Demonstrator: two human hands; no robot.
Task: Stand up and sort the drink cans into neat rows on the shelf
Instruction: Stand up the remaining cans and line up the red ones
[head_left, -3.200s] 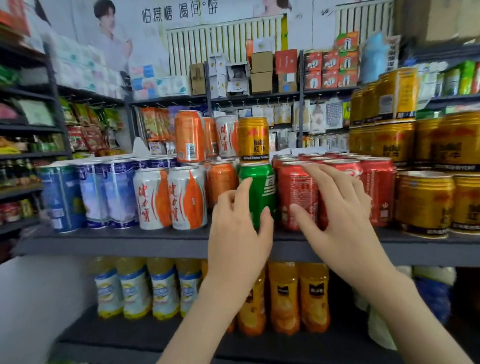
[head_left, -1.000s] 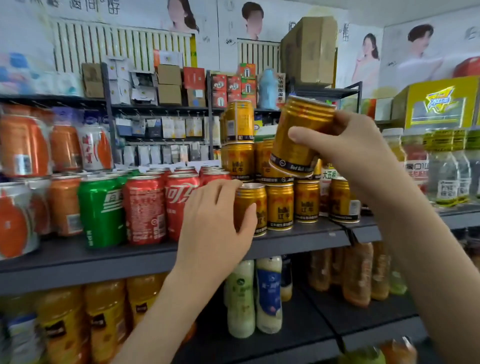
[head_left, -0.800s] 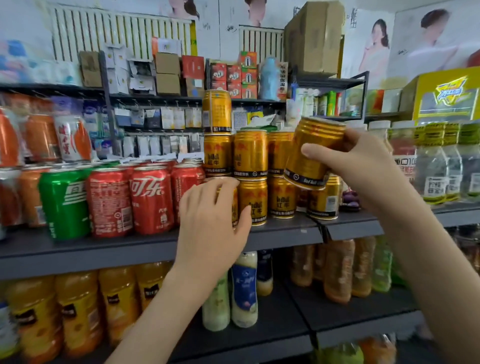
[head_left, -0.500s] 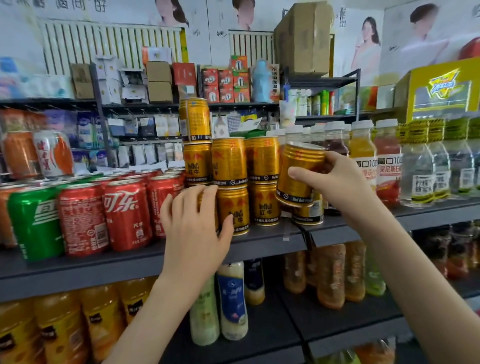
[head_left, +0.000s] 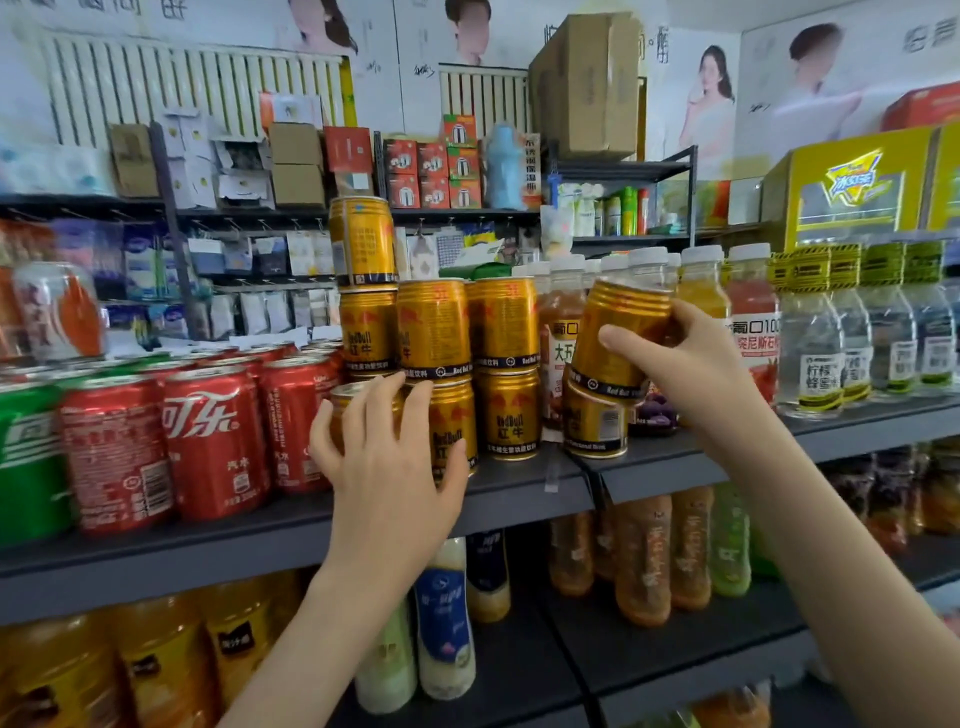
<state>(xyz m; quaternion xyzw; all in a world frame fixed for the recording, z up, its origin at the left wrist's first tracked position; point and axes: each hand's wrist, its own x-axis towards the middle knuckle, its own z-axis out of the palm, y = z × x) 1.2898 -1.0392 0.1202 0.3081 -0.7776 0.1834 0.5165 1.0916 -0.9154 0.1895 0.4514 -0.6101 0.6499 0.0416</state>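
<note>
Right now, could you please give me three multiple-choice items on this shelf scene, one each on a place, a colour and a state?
1. Where is the gold can in the right hand? A. Among the red cans. B. Above the rightmost shelved gold can. C. On the lower shelf.
2. What colour is the can left of the red cola cans? A. Blue. B. Gold. C. Green.
3. What is the left hand doing? A. Hanging free. B. Lifting a bottle. C. Gripping a bottom-row gold can.
Answers: 1 B, it hangs tilted over that end can; 2 C, a green can stands at the left edge; 3 C, its fingers curl round the can.
</note>
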